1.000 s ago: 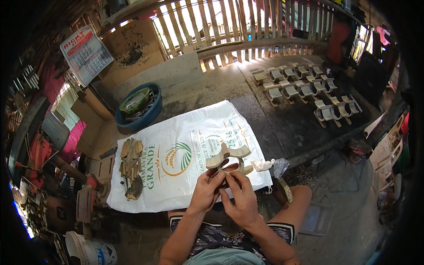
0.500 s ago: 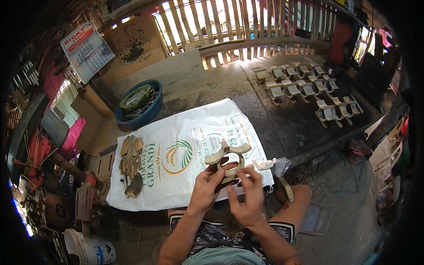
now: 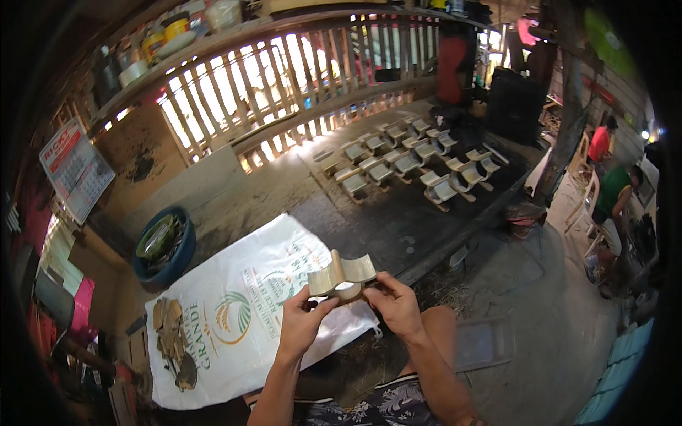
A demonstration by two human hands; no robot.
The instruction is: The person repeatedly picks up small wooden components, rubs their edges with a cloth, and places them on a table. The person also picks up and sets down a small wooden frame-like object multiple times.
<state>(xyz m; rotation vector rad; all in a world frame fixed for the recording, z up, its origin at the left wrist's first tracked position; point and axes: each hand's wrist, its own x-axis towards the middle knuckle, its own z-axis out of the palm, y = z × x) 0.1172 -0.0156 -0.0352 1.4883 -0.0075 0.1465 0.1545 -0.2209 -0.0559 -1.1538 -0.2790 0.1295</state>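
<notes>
Both hands hold a bamboo piece (image 3: 359, 270), built of curved, split bamboo sections with a thin upright strip in the middle and a ring shape below. It is held up over the right part of a white printed sack (image 3: 234, 369). My left hand (image 3: 302, 323) pinches its left end between thumb and fingers. At the opposite end, my right hand (image 3: 396, 305) grips the lower edge with bent fingers. On the sack's left side lies a heap of small bamboo offcuts (image 3: 170, 334).
Rows of similar bamboo pieces (image 3: 406, 163) stand on the dark tabletop (image 3: 320, 213) beyond. A blue basin (image 3: 189, 248) sits at the left. On the floor at right lies a clear plastic tray (image 3: 483, 344). Two people, in red (image 3: 601, 144) and green (image 3: 615, 193), are far right.
The view has swung to the right, bringing two people into sight. My right hand, earlier with fingers raised beside the bamboo piece, now grips its right end. The piece has been turned and tilted.
</notes>
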